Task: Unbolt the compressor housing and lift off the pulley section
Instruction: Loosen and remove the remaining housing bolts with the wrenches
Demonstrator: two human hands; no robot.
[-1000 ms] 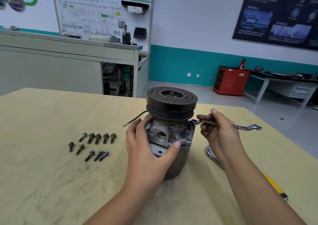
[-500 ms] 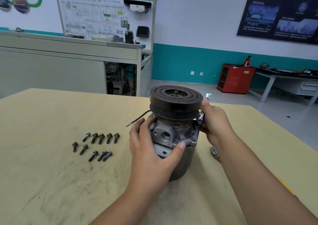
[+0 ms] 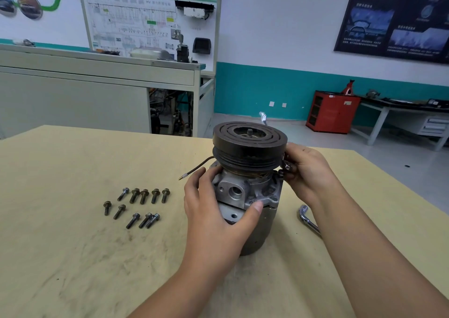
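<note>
Compressor (image 3: 257,230) upright at frame centre on the counter (image 3: 73,244), pulley section (image 3: 250,145) uppermost. The left hand (image 3: 213,215) clasps the housing (image 3: 243,191) from the lower left, thumb on its flange. The right hand (image 3: 308,171), touching the right flange just below the pulley rim, grasps a wrench (image 3: 285,164) whose long axis runs up and back behind the pulley. The fastener being worked is hidden and is judged nearer the right hand. 10 loose bolts (image 3: 143,203) lie at left.

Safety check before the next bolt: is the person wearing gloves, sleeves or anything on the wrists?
No gloves: left hand and right hand are bare, no rings seen. Left forearm and right forearm are bare too, with no sleeves, watch or bands in view. Small dark smudges mark the right hand's back.
</note>
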